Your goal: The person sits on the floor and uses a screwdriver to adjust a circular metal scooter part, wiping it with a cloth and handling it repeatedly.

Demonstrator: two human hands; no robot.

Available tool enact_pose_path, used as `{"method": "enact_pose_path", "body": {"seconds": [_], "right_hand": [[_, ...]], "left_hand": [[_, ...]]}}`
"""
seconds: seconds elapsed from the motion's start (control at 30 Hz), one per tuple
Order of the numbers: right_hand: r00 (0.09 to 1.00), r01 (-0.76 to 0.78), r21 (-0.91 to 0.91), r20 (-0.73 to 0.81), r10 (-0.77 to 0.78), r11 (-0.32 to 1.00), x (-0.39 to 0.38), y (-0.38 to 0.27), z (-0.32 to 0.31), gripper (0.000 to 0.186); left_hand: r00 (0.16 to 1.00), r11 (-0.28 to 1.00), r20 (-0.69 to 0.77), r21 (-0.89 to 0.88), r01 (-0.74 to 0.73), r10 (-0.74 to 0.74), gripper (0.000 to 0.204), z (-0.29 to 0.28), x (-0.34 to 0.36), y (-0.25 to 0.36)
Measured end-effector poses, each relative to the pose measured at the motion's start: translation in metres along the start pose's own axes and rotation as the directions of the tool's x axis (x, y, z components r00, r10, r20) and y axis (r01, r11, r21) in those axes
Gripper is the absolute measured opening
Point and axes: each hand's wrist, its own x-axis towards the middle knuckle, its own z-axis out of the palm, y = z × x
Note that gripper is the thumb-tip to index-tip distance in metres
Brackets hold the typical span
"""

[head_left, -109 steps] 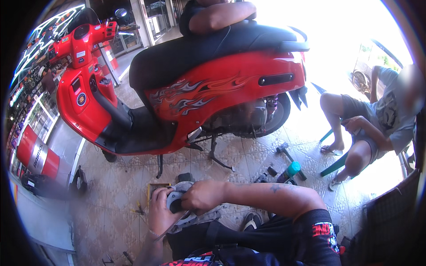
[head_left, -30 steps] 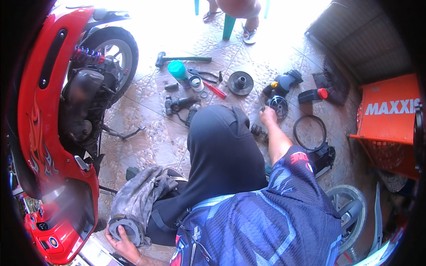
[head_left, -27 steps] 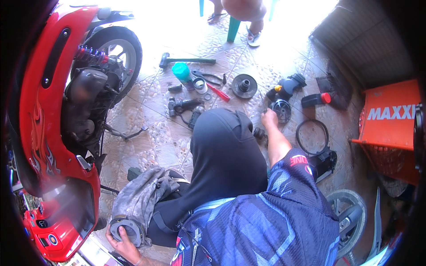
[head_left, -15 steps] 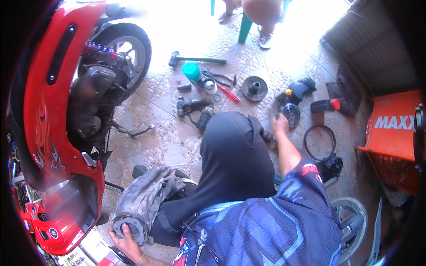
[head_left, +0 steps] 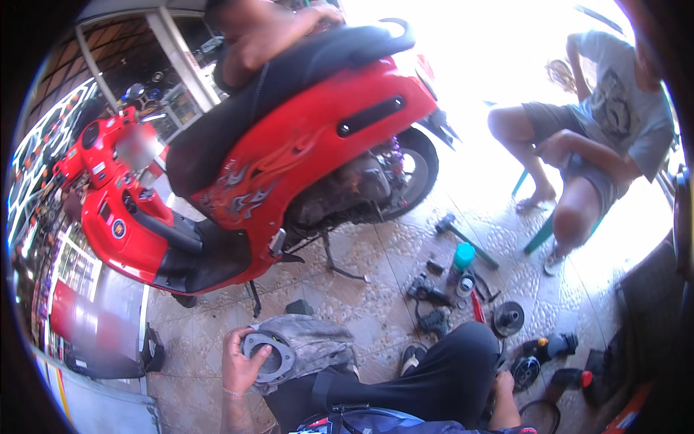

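A grey ring-shaped metal plate [head_left: 273,359] with a large central opening is gripped in my left hand [head_left: 244,363], the thumb lying across its face. Behind the plate a grey crumpled cloth [head_left: 322,343] drapes over my leg. My right hand [head_left: 504,383] is low beside my right knee, its fingers curled and partly hidden; what they hold, if anything, I cannot make out. Just right of it on the floor lies a round black part [head_left: 525,372]. A dark disc with a raised hub [head_left: 508,318] sits beyond my knee.
A red scooter [head_left: 289,173] stands ahead to the left, a person's arms [head_left: 267,43] over its seat. Another person [head_left: 614,108] sits on a green stool at right. On the floor are a hammer [head_left: 466,241], turquoise-capped bottle [head_left: 463,260], red-handled tool [head_left: 478,307] and black hoop [head_left: 541,416].
My view has swung left and up, bringing the whole scooter and both people in. The left hand still holds the plate. My right hand has come back from the round black part toward my knee.
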Motion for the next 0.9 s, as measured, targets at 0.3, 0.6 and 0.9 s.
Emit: {"method": "enact_pose_path", "body": {"seconds": [0.3, 0.6, 0.9], "right_hand": [[0.999, -0.043, 0.09, 0.003, 0.043, 0.995, 0.003, -0.026, -0.038, 0.033], [0.814, 0.551, 0.383, -0.445, -0.374, 0.742, -0.01, -0.115, -0.275, 0.043], [0.118, 0.985, 0.158, -0.273, -0.955, 0.077, -0.251, -0.362, -0.454, 0.028]], "left_hand": [[0.999, 0.999, -0.003, -0.014, 0.037, -0.037, 0.055, -0.005, -0.002, 0.0], [0.999, 0.999, 0.012, 0.012, 0.037, -0.037, 0.056, -0.005, -0.003, 0.0], [0.999, 0.999, -0.033, -0.047, 0.011, -0.013, 0.054, -0.003, 0.0, 0.011]]}}
